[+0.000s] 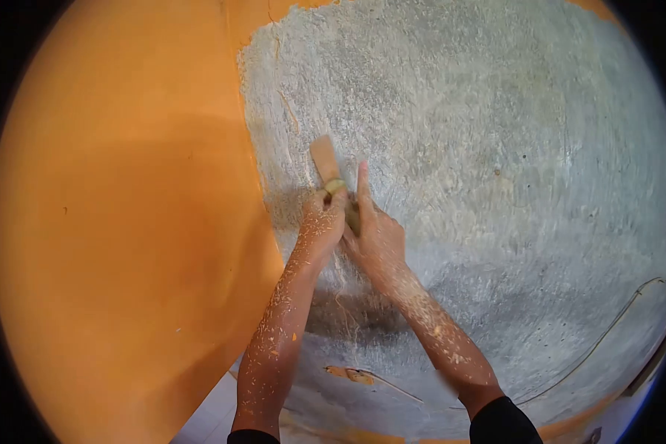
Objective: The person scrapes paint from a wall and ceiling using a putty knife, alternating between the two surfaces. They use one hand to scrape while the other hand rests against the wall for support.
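Both hands meet at a scraper (323,157), whose flat blade lies against the bare grey wall (481,148). My left hand (323,222) is closed around the tool near the base of the blade. Beside it, my right hand (379,240) grips the handle, with one finger stretched upward along the wall. The palms and fingers hide most of the handle. Pale flakes cover both forearms.
Orange painted wall (126,222) fills the left side, meeting the grey surface along a ragged edge. Low on the grey wall is an orange patch (350,375) with a thin wire. A cable (607,333) runs at the lower right.
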Motion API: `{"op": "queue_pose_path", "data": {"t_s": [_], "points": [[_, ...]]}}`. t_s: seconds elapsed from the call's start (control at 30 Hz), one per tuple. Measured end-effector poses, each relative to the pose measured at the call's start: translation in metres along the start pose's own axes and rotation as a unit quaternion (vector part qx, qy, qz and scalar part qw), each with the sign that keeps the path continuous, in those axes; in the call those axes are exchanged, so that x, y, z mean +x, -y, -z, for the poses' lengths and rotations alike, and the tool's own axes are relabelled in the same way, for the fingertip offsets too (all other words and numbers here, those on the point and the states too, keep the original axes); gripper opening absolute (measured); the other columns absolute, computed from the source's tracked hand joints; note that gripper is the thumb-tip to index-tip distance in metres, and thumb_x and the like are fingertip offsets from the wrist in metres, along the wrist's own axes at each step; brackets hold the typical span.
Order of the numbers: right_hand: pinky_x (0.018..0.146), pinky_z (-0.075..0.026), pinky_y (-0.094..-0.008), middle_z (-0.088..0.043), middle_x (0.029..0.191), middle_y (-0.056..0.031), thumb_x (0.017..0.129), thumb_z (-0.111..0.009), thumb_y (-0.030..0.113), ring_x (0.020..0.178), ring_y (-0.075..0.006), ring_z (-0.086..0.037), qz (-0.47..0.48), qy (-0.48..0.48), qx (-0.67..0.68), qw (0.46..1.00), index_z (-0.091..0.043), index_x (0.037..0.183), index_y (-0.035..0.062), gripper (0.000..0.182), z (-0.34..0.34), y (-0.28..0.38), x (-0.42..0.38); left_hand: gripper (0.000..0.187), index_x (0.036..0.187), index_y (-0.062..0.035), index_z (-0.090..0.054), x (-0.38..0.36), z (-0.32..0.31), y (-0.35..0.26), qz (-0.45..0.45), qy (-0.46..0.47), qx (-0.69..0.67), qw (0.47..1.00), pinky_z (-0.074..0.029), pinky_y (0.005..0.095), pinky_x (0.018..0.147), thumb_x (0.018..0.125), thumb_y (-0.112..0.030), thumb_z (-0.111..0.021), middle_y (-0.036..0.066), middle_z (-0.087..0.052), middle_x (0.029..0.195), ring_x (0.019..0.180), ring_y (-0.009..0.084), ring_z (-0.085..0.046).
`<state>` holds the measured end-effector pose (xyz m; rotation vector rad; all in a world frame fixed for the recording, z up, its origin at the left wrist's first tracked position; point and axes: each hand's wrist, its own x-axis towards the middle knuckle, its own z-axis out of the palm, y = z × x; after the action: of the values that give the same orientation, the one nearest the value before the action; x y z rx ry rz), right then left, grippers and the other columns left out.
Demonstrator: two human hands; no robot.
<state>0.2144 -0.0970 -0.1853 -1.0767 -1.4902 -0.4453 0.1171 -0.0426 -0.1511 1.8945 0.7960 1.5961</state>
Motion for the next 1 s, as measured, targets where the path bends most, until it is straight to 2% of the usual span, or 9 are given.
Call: {"op": "queue_pose_path", "data": {"t_s": [0.1, 0.17, 0.23, 0.3, 0.37, 0.5, 0.83, 0.93, 1.0], "points": [[0.060, -0.053, -0.0355, -0.061, 0.111, -0.0171, 0.087, -0.065, 0.022, 0.079, -0.0288, -0.067, -0.023, -0.035, 0.013, 0.999, -0.021, 0.150, 0.0069, 0.078, 0.035, -0.001, -0.042, 0.036, 0.115, 0.0033, -0.053, 0.018, 0.013, -0.003, -0.073, -0.012, 0.092, 0.993, -0.046, 0.0411, 0.079, 0.099, -0.028, -0.047, 0.019, -0.060, 0.097, 0.088, 0.0284, -0.059], [0.081, -0.053, -0.0376, -0.052, 0.128, -0.0184, 0.090, -0.062, 0.022, 0.107, -0.0315, -0.060, -0.081, -0.092, -0.034, 0.992, -0.035, 0.145, 0.0044, 0.064, 0.052, -0.025, -0.092, 0.036, 0.120, 0.0021, -0.052, 0.035, 0.029, -0.002, -0.145, -0.036, 0.214, 0.965, -0.047, 0.0407, 0.079, 0.099, -0.026, -0.047, 0.019, -0.059, 0.095, 0.086, 0.0280, -0.059], [0.105, -0.035, -0.0482, -0.044, 0.138, -0.0185, 0.094, -0.056, 0.023, 0.129, -0.0365, -0.042, -0.061, -0.181, -0.136, 0.972, -0.041, 0.142, 0.0039, 0.054, 0.049, -0.075, -0.157, 0.037, 0.128, 0.0001, -0.052, 0.038, 0.042, -0.019, -0.229, -0.063, 0.338, 0.911, -0.048, 0.0369, 0.077, 0.099, -0.023, -0.047, 0.014, -0.060, 0.090, 0.081, 0.0210, -0.059], [0.113, -0.014, -0.0577, -0.033, 0.148, -0.0186, 0.097, -0.049, 0.024, 0.140, -0.0395, -0.024, -0.097, -0.173, -0.238, 0.951, -0.041, 0.142, 0.0050, 0.050, 0.042, -0.127, -0.221, 0.038, 0.128, -0.0013, -0.053, 0.035, 0.043, -0.044, -0.264, -0.105, 0.340, 0.897, -0.048, 0.0364, 0.073, 0.098, -0.025, -0.049, 0.014, -0.059, 0.089, 0.078, 0.0207, -0.058], [0.114, -0.008, -0.0586, -0.025, 0.154, -0.0176, 0.100, -0.039, 0.025, 0.144, -0.0386, -0.015, -0.100, -0.126, -0.348, 0.924, -0.036, 0.145, 0.0070, 0.049, 0.035, -0.177, -0.273, 0.039, 0.127, -0.0022, -0.055, 0.035, 0.046, -0.058, -0.284, -0.131, 0.352, 0.882, -0.047, 0.0360, 0.070, 0.097, -0.027, -0.051, 0.014, -0.060, 0.086, 0.074, 0.0200, -0.057], [0.114, -0.008, -0.0607, -0.024, 0.155, -0.0159, 0.101, -0.030, 0.032, 0.144, -0.0389, -0.016, 0.019, -0.151, -0.425, 0.892, -0.038, 0.145, 0.0116, 0.049, 0.030, -0.226, -0.307, 0.036, 0.119, -0.0025, -0.063, 0.027, 0.048, -0.070, -0.229, -0.148, 0.396, 0.877, -0.046, 0.0354, 0.064, 0.095, -0.028, -0.056, 0.013, -0.064, 0.079, 0.067, 0.0183, -0.057], [0.114, -0.006, -0.0606, -0.028, 0.153, -0.0170, 0.100, -0.035, 0.029, 0.144, -0.0378, -0.017, 0.034, -0.129, -0.403, 0.905, -0.044, 0.141, 0.0087, 0.047, 0.033, -0.230, -0.315, 0.036, 0.114, 0.0001, -0.066, 0.032, 0.044, -0.098, -0.258, -0.176, 0.444, 0.840, -0.043, 0.0330, 0.056, 0.094, -0.029, -0.057, 0.014, -0.058, 0.064, 0.057, 0.0146, -0.054], [0.113, -0.006, -0.0621, -0.028, 0.153, -0.0180, 0.098, -0.038, 0.026, 0.144, -0.0392, -0.017, 0.034, -0.122, -0.392, 0.911, -0.046, 0.139, 0.0085, 0.046, 0.032, -0.229, -0.320, 0.038, 0.116, -0.0001, -0.064, 0.051, 0.044, -0.117, -0.160, -0.200, 0.505, 0.825, -0.044, 0.0335, 0.056, 0.093, -0.030, -0.057, 0.015, -0.059, 0.065, 0.058, 0.0133, -0.054], [0.113, -0.006, -0.0624, -0.029, 0.152, -0.0180, 0.097, -0.039, 0.025, 0.144, -0.0394, -0.016, 0.039, -0.121, -0.393, 0.911, -0.047, 0.139, 0.0088, 0.046, 0.034, -0.230, -0.318, 0.038, 0.115, -0.0007, -0.065, 0.066, 0.057, -0.119, -0.209, -0.194, 0.452, 0.845, -0.043, 0.0326, 0.056, 0.093, -0.031, -0.058, 0.015, -0.055, 0.062, 0.057, 0.0124, -0.052]]}}
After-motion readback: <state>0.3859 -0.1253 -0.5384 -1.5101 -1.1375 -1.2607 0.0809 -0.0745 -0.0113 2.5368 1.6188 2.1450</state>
